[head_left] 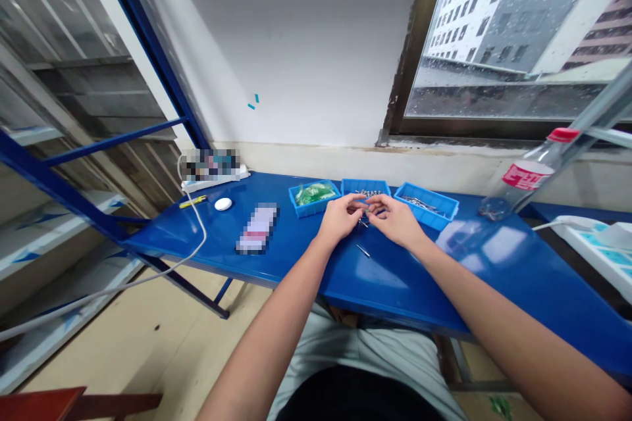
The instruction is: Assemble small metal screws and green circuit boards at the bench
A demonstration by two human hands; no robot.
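My left hand [342, 216] and my right hand [391, 216] meet over the blue table, fingertips pinched close together. Between them is a small metallic piece, too small to name. Just below the fingers lie some thin metal pins [364, 223], and a single thin metal pin [363, 250] rests nearer the table's front edge. Behind my hands stands a blue bin [365, 185] of small metal parts, partly hidden by my fingers. To its right, another blue bin [428, 216] holds thin metal pieces. A blue bin [313, 210] with green pieces sits to the left.
On the blue table [296, 260] lie a phone [257, 229], a white oval object [223, 204] and a yellow tool [192, 202]. A power strip [217, 179] with a cable is at the back left. A plastic bottle [526, 177] stands at the right.
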